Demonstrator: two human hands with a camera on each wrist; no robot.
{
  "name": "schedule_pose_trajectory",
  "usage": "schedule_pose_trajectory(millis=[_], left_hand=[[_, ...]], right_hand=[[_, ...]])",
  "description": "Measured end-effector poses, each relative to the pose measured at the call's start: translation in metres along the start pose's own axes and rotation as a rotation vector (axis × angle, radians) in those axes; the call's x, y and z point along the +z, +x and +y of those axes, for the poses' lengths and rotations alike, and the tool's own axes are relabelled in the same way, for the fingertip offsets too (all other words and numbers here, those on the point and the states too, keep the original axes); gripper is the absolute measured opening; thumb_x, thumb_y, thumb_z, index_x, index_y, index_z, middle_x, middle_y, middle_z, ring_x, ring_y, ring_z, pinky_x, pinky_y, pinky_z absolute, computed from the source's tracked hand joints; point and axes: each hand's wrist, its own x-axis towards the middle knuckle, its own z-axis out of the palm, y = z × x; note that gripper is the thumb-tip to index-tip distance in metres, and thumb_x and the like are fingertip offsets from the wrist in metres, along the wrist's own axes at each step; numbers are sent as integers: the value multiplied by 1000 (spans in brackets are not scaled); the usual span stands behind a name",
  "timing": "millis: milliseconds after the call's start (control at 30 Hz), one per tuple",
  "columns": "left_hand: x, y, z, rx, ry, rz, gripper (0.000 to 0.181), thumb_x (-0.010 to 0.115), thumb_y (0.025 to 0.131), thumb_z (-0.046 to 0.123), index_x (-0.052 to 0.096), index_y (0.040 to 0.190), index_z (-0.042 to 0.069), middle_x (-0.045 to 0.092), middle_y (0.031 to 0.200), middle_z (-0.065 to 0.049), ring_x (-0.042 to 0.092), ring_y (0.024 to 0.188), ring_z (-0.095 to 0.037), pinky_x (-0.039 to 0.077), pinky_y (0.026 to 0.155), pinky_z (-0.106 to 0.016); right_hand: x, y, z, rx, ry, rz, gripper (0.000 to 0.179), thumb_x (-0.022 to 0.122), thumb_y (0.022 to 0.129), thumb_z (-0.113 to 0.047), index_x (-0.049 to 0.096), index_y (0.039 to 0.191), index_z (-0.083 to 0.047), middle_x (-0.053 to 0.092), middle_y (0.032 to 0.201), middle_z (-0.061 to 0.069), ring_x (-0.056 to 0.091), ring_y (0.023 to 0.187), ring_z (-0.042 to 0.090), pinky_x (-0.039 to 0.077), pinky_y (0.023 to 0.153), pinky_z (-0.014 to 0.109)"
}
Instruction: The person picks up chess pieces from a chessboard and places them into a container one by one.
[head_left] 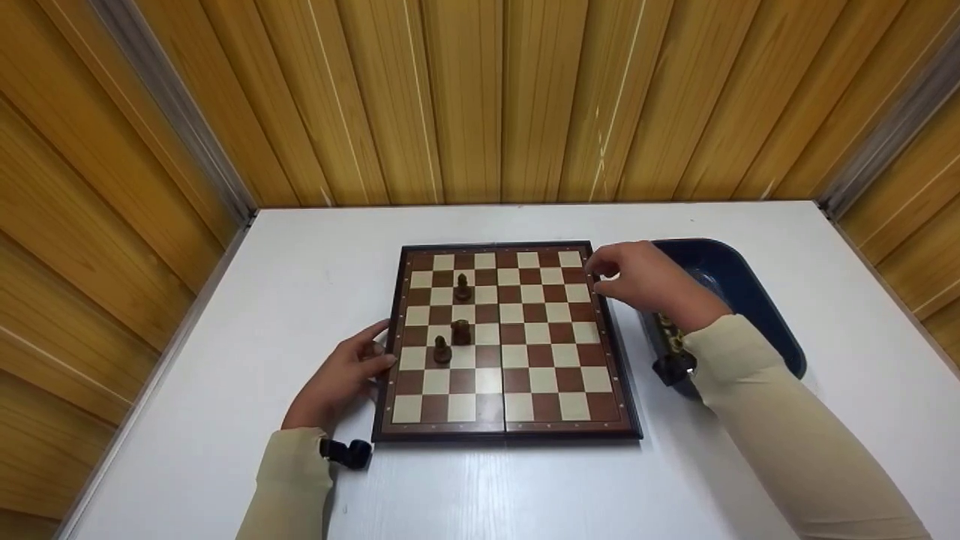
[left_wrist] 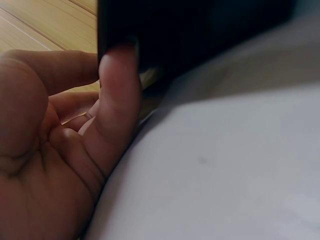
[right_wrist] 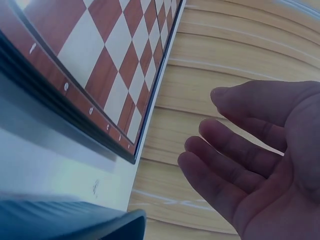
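My left hand [head_left: 346, 375] holds the left edge of a brown-and-cream chessboard [head_left: 551, 375]. In the left wrist view one finger [left_wrist: 120, 95] lies against the board's dark side [left_wrist: 200, 35], with other fingers across the edge. Two dark pawns [head_left: 463, 289] and a stubbier dark chess piece [head_left: 460, 332] stand upright on the board's left half. Over the board's far right edge is my right hand [head_left: 645, 277], thumb and fingers loosely bent and apart. The right wrist view shows nothing between its fingers [right_wrist: 215, 180].
A dark blue tray [head_left: 750, 289] stands right of the board, partly under my right forearm. Small yellowish-and-dark things [head_left: 670, 334] show inside its near left part. Wood-patterned panels [head_left: 465, 97] rise behind the white table [head_left: 322, 277] and at both sides.
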Motion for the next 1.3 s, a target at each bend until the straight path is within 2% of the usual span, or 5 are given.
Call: schedule_pose_trajectory(millis=[233, 467, 600, 900, 1300], left_hand=[[1, -1, 2, -26, 0, 10, 65, 61, 95, 13, 32, 152, 24, 56, 101, -9, 62, 83, -18, 57, 65, -35], [1, -1, 2, -13, 7, 2, 66, 60, 95, 12, 30, 153, 21, 57, 101, -12, 64, 82, -20, 58, 64, -37], [1, -1, 3, -3, -9, -8, 66, 60, 95, 12, 30, 153, 20, 56, 101, -12, 65, 82, -21, 58, 63, -38], [0, 0, 1, 4, -10, -12, 66, 61, 95, 13, 30, 153, 21, 57, 102, -12, 64, 83, -21, 58, 63, -39], [3, -1, 1, -25, -71, 10, 64, 60, 95, 11, 32, 151, 25, 57, 101, -13, 64, 78, -22, 57, 58, -38]], right_hand=[[6, 0, -9, -5, 17, -12, 26, 63, 87, -12, 69, 113, -8, 69, 110, 12, 63, 105, 29, 51, 87, 47], [11, 1, -14, -28, -3, -23, 30, 62, 88, -12, 68, 117, -7, 68, 109, 13, 62, 94, 25, 52, 79, 44], [14, 3, -16, -57, -10, -14, 30, 63, 87, -11, 68, 116, -5, 69, 106, 13, 62, 93, 26, 51, 81, 45], [20, 6, -25, -78, -18, -22, 30, 62, 86, -10, 67, 115, -4, 68, 113, 14, 63, 106, 30, 51, 92, 48], [28, 10, -35, -100, 19, -28, 22, 63, 89, -14, 69, 110, -9, 69, 111, 11, 63, 105, 28, 52, 88, 47]])
